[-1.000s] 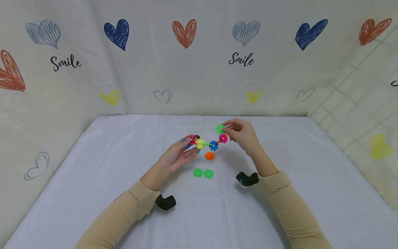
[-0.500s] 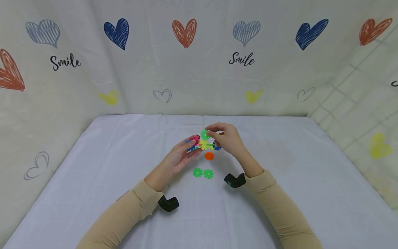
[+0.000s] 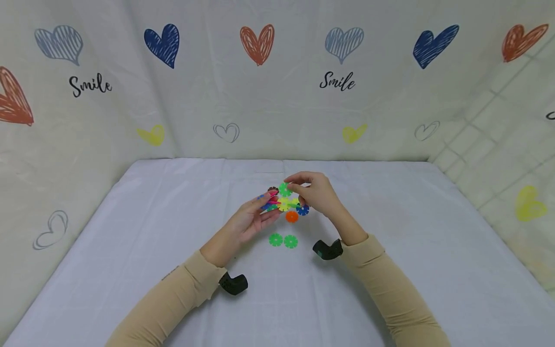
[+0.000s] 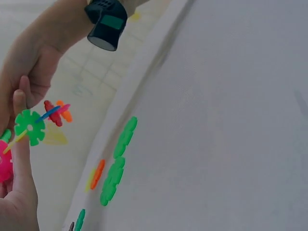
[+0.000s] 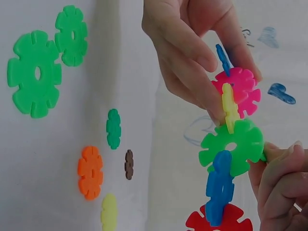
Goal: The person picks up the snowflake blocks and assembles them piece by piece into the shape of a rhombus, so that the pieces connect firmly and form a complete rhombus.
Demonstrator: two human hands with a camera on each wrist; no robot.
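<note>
A chain of interlocked notched plastic discs, with a green disc (image 5: 240, 139), a blue disc (image 5: 219, 185) and a red disc (image 5: 231, 220) among them, is held up over the table. My left hand (image 3: 249, 219) grips one end of it, thumb and fingers around a pink disc (image 5: 245, 91). A yellow disc (image 5: 230, 108) joins that pink disc to the green one. My right hand (image 3: 316, 193) pinches a loose-looking green disc (image 3: 284, 189) by its edge, close over the chain's middle. In the left wrist view the chain's far end carries an orange disc (image 4: 66, 114).
On the white-covered table (image 3: 368, 289) lie two bright green discs (image 3: 275, 239) side by side and an orange disc (image 3: 292, 217) behind them. Further back are a dark green disc (image 5: 113, 129), a brown disc (image 5: 129, 164) and a yellow disc (image 5: 109, 211). A heart-print cloth (image 3: 286, 106) hangs behind.
My right hand has moved left with its green disc, from beyond the chain's right end to above its middle. My left hand has shifted only slightly, still holding the chain.
</note>
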